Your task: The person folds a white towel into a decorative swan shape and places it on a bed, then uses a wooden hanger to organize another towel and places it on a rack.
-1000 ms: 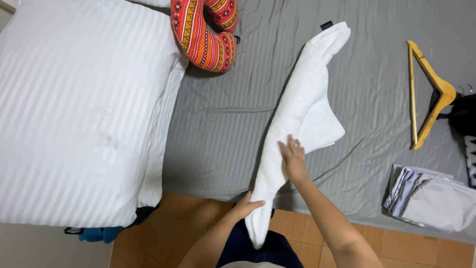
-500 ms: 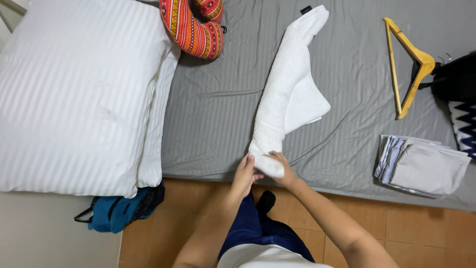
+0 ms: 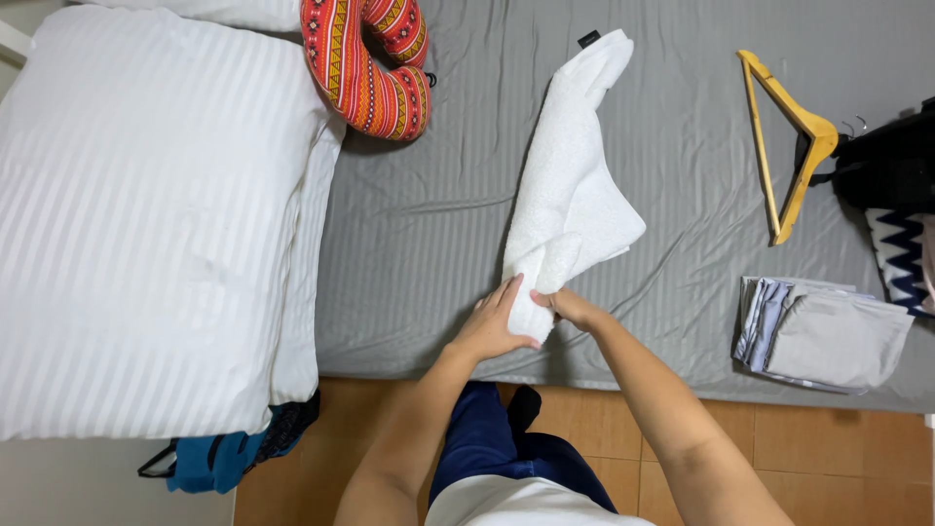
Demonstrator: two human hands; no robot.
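A: White towel (image 3: pixel 570 209) — lies long on the grey bedsheet (image 3: pixel 438 253), centre of frame, running from the upper middle down to the near edge of the bed. Near end is turned over into a small tight roll; a loose flap sticks out to the right at mid-length.

B: And your hands?

A: Both at that near end. Your left hand (image 3: pixel 495 326) is curled over the left side of the roll, fingers closed on it. Your right hand (image 3: pixel 570 307) pinches the fold from the right, fingers closed on the cloth.

B: Step in hand?

A: Looks like the start of rolling, only the first turn made. Next move, by my reading, calls for even pressure from both hands and that right flap tucked in, or the roll will go lopsided.

B: Surroundings?

A: Red patterned neck pillow (image 3: pixel 375 63) upper left of the towel, well apart. White striped pillow (image 3: pixel 146 214) fills the left. Yellow wooden hanger (image 3: pixel 784 146) upper right; folded grey cloth stack (image 3: pixel 823 336) lower right.
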